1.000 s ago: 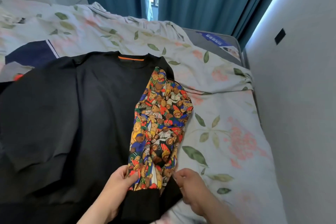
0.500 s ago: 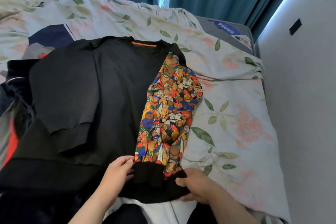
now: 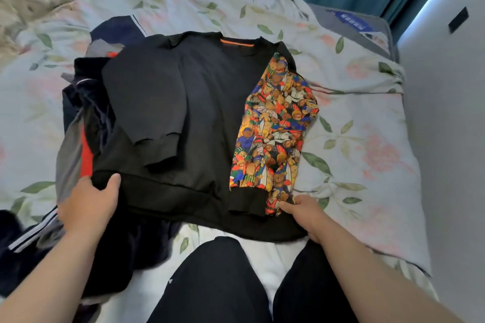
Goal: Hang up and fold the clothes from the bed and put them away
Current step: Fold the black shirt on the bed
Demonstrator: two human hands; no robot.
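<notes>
Left hand (image 3: 89,207) slid outward; it and right hand (image 3: 307,215) pinch hem of bear-sleeved sweatshirt (image 3: 215,102).

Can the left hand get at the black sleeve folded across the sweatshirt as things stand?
Probably yes. The left hand grips the sweatshirt at its hem corner; the black sleeve lies uncovered on top, just beyond it. The hand would need to release the hem first.

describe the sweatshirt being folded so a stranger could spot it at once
Start at the bed with the floral sheet. In its middle, next to a pile of dark clothes, lies a black sweatshirt. One sleeve is printed with colourful teddy bears, and the collar has an orange strip.
</notes>
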